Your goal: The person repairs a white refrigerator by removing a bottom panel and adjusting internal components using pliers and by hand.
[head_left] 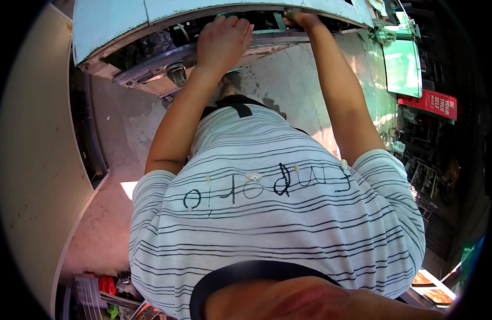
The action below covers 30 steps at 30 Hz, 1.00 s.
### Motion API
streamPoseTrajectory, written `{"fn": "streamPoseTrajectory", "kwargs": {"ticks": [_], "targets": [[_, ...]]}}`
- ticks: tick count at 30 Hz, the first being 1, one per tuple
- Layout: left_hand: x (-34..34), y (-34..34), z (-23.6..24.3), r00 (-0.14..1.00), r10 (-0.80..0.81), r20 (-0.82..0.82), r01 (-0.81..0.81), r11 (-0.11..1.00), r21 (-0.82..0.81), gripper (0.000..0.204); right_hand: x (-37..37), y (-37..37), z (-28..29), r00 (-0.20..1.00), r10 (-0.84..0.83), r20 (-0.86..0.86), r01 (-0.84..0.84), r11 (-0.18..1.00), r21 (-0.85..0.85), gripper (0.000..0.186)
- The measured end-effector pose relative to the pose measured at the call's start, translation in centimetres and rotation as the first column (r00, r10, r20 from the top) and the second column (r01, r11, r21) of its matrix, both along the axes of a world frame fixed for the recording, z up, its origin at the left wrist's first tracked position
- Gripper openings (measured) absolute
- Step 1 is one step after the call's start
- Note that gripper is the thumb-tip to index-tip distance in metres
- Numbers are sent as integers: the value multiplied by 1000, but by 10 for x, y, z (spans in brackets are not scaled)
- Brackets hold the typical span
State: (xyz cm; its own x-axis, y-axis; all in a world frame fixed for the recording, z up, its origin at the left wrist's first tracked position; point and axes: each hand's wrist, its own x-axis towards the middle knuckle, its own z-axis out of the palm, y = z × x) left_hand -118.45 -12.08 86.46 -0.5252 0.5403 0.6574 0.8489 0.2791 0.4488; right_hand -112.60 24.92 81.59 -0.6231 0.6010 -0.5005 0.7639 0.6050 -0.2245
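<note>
A drawer (174,57) with a metal-edged front stands pulled out beneath a white tabletop (203,6). Over its front edge reaches my left hand (224,42), back upward, its fingers bent down into the drawer. They look closed, but their tips and anything in them are hidden. Farther right, my right hand (302,20) is inside the drawer under the tabletop's edge. Its fingers are curled together; what they hold, if anything, I cannot make out. Dark small items and a pale strip (183,32) lie in the drawer near my left hand.
A caster-like wheel (176,73) sits at the drawer's front. At the left stands a large beige panel (38,149). A red sign (430,104) and crowded dark shelves (422,176) line the right side. Bare concrete floor (126,117) lies below, with assorted items (107,290) behind me.
</note>
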Motion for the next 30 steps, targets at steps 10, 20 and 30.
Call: {"fn": "streamPoseTrajectory", "kwargs": {"ticks": [10,20,30], "targets": [[-2,-2,0,1000,-22,8,22,999,24,18,17,60,-56,938,338,-73,-310,917,252,42],[-3,-1,-1,1000,-29,1,29,999,21,19,5,-40,47,999,45,-28,-47,998,-51,32],[-4,-2,-2,999,-45,11,45,998,39,18,12,-49,54,984,39,-174,-46,998,-40,32]]}}
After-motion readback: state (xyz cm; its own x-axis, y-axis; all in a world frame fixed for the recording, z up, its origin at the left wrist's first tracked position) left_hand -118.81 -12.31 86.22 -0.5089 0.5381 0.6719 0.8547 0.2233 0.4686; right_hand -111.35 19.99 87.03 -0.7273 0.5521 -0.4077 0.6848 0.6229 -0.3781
